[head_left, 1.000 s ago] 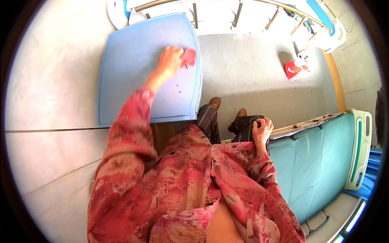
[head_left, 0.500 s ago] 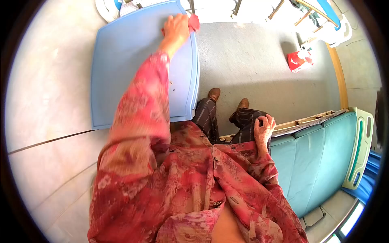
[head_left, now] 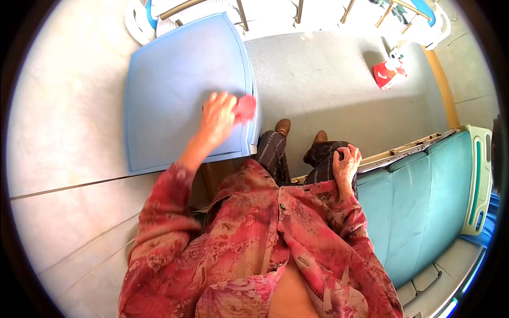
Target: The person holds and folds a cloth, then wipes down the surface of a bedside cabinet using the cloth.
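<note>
My left hand [head_left: 216, 117] is closed on a red cloth [head_left: 245, 109], slightly blurred by motion. It presses the cloth on the pale blue top of a cabinet [head_left: 175, 79], close to the right edge. Part of the cloth is hidden under my palm and fingers. My right hand [head_left: 346, 165] rests on my right leg, over the dark checked trousers [head_left: 321, 153], with its fingers apart and nothing in them.
To my right lies a green padded seat [head_left: 413, 196] with a pale end panel [head_left: 479, 180]. A red bag [head_left: 386, 74] stands on the grey floor [head_left: 313, 69]. Metal bed rails [head_left: 299, 10] run along the far side. Tiled wall [head_left: 69, 106] borders the cabinet.
My left hand has drawn the red cloth from the cabinet's far edge toward me. Dark specks seen earlier on the near part of the top no longer show. My right hand stays on my leg.
</note>
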A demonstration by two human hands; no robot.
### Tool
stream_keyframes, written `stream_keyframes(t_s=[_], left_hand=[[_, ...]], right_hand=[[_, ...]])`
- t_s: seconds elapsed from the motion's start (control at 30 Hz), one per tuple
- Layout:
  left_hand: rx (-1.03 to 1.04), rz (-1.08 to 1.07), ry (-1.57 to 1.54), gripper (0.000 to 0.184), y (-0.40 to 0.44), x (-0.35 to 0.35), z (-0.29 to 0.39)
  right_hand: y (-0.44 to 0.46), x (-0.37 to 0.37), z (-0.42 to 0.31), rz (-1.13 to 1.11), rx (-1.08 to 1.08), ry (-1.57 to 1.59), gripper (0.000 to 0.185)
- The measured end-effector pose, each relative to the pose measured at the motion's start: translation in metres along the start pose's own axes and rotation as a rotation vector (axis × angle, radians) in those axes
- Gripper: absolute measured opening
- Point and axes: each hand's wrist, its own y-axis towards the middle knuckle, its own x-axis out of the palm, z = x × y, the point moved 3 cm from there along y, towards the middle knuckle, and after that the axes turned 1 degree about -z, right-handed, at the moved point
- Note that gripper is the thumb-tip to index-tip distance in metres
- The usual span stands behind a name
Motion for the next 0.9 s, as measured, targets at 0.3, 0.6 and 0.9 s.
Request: stream_keyframes(t_s=[0.3,0.6,0.9], left_hand=[[-0.310,-0.009,-0.007,0.034,0.063,0.024,-0.049],[-0.577,0.065,0.081,0.022,0.168,0.056,-0.159],[-0.186,-0.005,-0.011,0.024,0.000,0.013,-0.052]], right_hand=[[0.007,0.003,0.001,-0.040,-0.030,-0.026,0.016],[0.003,0.006,0.004,-0.022,-0.013,-0.021,0.016],[0.003,0.003,0.000,-0.010,-0.021,-0.020,0.016]])
